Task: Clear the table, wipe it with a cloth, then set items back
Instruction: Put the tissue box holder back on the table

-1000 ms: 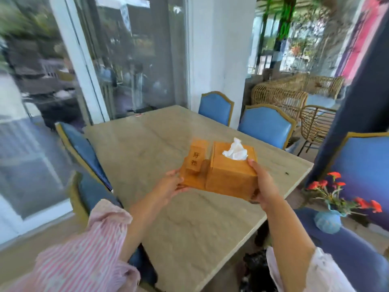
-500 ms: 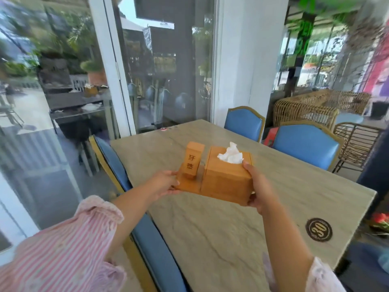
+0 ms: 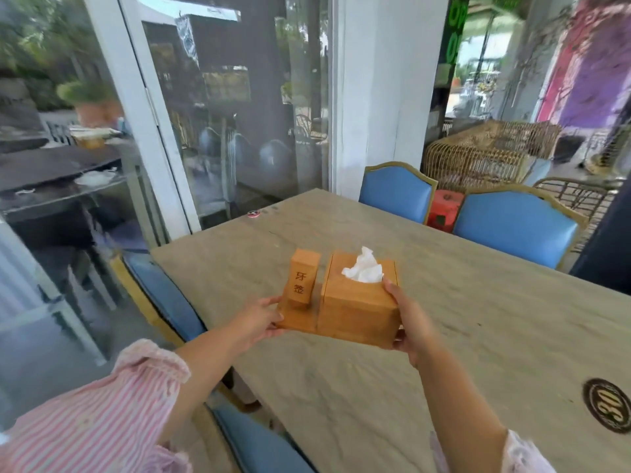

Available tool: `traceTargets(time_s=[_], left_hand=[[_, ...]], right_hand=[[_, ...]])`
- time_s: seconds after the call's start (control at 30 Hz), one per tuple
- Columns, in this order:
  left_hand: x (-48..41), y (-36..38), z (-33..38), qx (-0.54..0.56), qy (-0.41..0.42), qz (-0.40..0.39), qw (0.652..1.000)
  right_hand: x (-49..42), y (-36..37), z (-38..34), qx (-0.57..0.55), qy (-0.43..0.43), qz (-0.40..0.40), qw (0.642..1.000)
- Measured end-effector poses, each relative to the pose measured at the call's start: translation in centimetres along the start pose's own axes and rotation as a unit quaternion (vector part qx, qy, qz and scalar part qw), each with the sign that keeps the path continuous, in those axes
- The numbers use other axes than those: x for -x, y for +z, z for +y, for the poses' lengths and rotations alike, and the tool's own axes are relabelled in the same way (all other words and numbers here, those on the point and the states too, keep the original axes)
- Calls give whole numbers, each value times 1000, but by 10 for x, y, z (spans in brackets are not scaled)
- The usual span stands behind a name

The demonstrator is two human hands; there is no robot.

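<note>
left sleeve (image 3: 95,414): pink-and-white fine stripes, loose cloth, ending near the elbow in a gathered, ruffled cuff
right sleeve (image 3: 526,454): pale, whitish with faint pink (blurred at the lower edge, pattern hard to tell), bunched near the elbow
forearms (image 3: 205,356): bare from cuff to wrist
hands: bare, both left hand (image 3: 256,322) and right hand (image 3: 413,331)

Table (image 3: 478,336) cropped rightward; outdoor furniture (image 3: 51,165) blurry
</note>
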State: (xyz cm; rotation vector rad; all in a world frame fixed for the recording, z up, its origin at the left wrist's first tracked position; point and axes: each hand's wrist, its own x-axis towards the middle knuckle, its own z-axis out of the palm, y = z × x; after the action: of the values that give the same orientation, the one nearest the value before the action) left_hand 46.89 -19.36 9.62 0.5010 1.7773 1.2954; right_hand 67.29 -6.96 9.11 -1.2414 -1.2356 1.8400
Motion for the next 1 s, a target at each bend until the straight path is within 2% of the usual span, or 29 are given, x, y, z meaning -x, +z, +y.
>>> traceTargets(time_s=[0.17, 0.47, 0.57, 0.8, 1.0], left_hand=[[-71, -38, -14, -23, -38, -17, 999], [-161, -85, -19, -70, -44, -105, 991], [-182, -72, -21, -79, -63, -123, 987], [-243, -3, -11, 5, -61, -150, 987], [-307, 51, -1, -83, -14, -197, 977]], right_hand=[[-27, 50, 31, -10, 20, 47, 999], [-62, 114, 55, -70, 67, 139, 985], [-69, 110, 52, -80, 68, 178, 978], [-118, 74, 34, -132, 50, 262, 955], [-187, 43, 31, -142, 4, 294, 945]])
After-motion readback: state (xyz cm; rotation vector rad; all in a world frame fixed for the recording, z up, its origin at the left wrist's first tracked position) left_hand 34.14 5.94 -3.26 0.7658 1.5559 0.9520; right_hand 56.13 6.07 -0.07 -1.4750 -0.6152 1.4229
